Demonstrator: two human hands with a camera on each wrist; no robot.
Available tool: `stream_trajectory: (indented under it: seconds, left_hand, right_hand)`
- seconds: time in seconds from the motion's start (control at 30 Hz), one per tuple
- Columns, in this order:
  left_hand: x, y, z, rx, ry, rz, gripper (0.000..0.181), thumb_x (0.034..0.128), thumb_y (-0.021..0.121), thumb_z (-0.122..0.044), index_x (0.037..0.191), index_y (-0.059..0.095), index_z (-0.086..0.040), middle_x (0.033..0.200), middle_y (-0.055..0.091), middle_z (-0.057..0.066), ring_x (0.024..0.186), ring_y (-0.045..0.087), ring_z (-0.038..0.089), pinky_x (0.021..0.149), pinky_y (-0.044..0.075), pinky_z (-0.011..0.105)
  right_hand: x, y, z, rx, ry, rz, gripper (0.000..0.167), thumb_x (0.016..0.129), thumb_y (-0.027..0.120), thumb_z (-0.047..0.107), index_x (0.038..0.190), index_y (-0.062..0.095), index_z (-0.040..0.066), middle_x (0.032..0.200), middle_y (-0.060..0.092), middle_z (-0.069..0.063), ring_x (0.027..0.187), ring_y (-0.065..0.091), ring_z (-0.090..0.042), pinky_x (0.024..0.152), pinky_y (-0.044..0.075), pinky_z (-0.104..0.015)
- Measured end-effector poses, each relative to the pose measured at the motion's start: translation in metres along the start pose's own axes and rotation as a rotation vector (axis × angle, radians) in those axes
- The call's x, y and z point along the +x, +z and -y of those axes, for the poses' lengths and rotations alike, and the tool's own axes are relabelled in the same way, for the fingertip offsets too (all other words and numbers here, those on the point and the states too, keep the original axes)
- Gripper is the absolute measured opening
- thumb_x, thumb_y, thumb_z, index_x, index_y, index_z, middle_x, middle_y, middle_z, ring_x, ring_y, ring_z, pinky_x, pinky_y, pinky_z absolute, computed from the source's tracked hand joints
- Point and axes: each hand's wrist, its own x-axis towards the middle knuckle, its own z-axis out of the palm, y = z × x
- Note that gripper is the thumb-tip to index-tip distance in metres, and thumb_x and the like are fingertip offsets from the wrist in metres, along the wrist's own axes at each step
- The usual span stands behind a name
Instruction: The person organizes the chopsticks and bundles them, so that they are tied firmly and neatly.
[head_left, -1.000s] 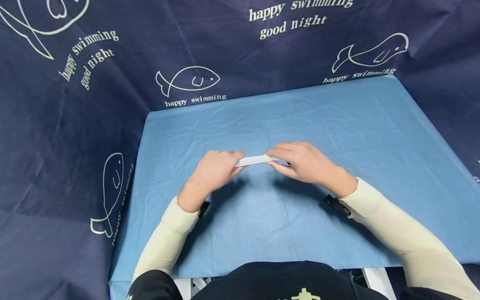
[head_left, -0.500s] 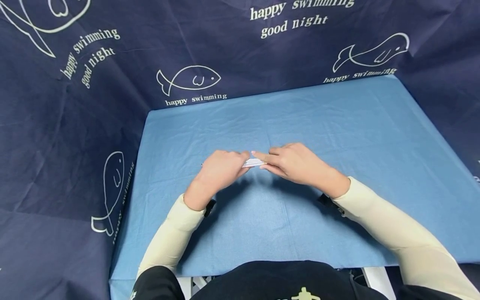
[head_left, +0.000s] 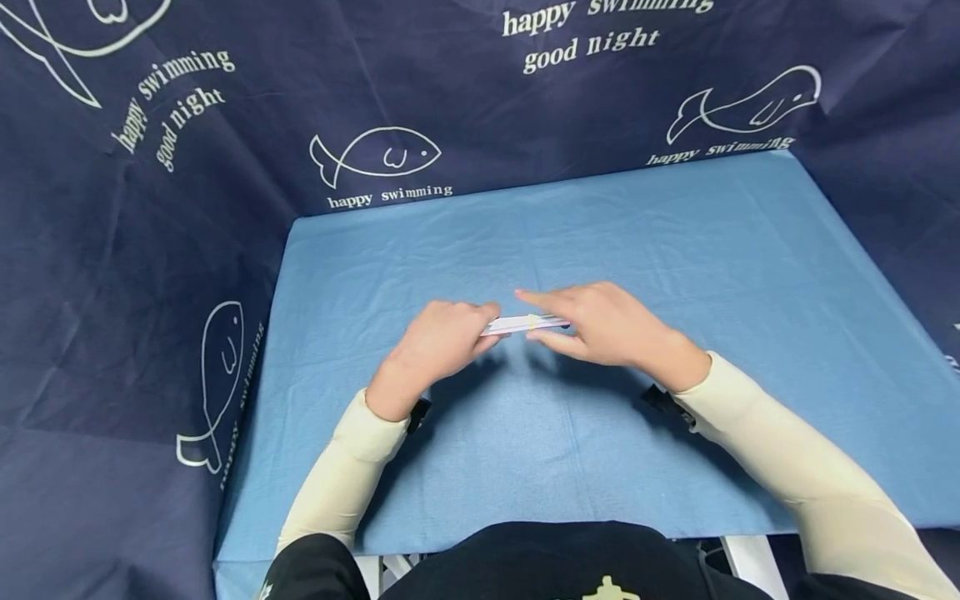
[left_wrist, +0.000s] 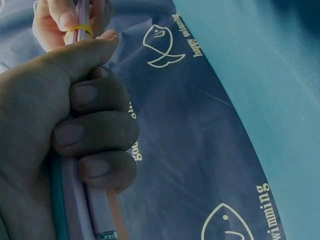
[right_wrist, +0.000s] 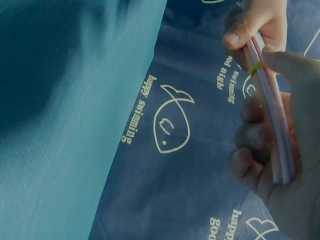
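A bundle of slim, pencil-like pastel sticks (head_left: pixel 512 325) hangs above the table, bound by a yellow rubber band (right_wrist: pixel 257 68). My left hand (head_left: pixel 441 337) grips the left part, its fingers curled round lilac, pink and teal sticks in the left wrist view. My right hand (head_left: pixel 615 325) is around the other end. One finger stretches above the bundle, with the thumb below it near the band. In the right wrist view, the curled fingers (right_wrist: pixel 254 136) lie behind the sticks, whose blunt ends reach towards the palm. What the sticks are exactly is unclear.
A light blue cloth (head_left: pixel 480 467) covers the table under both hands. Dark blue curtains (head_left: pixel 570 108) with printed white fish and lettering close off the back and sides. The person's dark top (head_left: pixel 555 558) is at the front edge.
Over the last second, my left hand has moved slightly right with the bundle. My right hand slid left over the banded part, then drew back right, and one finger lifted, exposing the band again.
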Motion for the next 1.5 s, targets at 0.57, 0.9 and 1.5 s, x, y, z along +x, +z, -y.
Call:
stream_trajectory:
  seconds: [0.57, 0.9, 1.5]
  left_hand:
    - [-0.001, -0.005, 0.006, 0.019, -0.005, -0.033, 0.029, 0.1072, 0.062, -0.038, 0.091, 0.063, -0.014, 0.068, 0.055, -0.002, 0.056, 0.049, 0.016, 0.054, 0.051, 0.039]
    - [0.002, -0.014, 0.002, 0.031, -0.021, 0.039, 0.026, 0.1076, 0.061, -0.039, 0.109, 0.069, -0.014, 0.077, 0.065, 0.000, 0.062, 0.057, 0.018, 0.061, 0.056, 0.042]
    - [0.001, -0.019, 0.004, -0.042, -0.032, 0.007, 0.026, 0.1048, 0.066, -0.038, 0.094, 0.063, -0.015, 0.075, 0.062, 0.000, 0.063, 0.057, 0.020, 0.060, 0.053, 0.043]
  right_hand:
    - [0.006, 0.011, -0.004, -0.028, -0.131, -0.132, 0.031, 0.104, 0.066, 0.033, 0.122, 0.077, 0.010, 0.086, 0.067, -0.001, 0.065, 0.055, -0.013, 0.058, 0.050, -0.033]
    - [0.013, 0.016, 0.008, -0.123, -0.042, -0.126, 0.067, 0.110, 0.030, 0.064, 0.133, 0.075, 0.019, 0.069, 0.065, -0.001, 0.051, 0.049, -0.016, 0.048, 0.044, -0.036]
    - [0.012, 0.001, 0.005, -0.142, 0.023, -0.064, 0.058, 0.094, 0.067, 0.058, 0.133, 0.072, 0.015, 0.081, 0.076, -0.002, 0.054, 0.055, -0.016, 0.046, 0.041, -0.035]
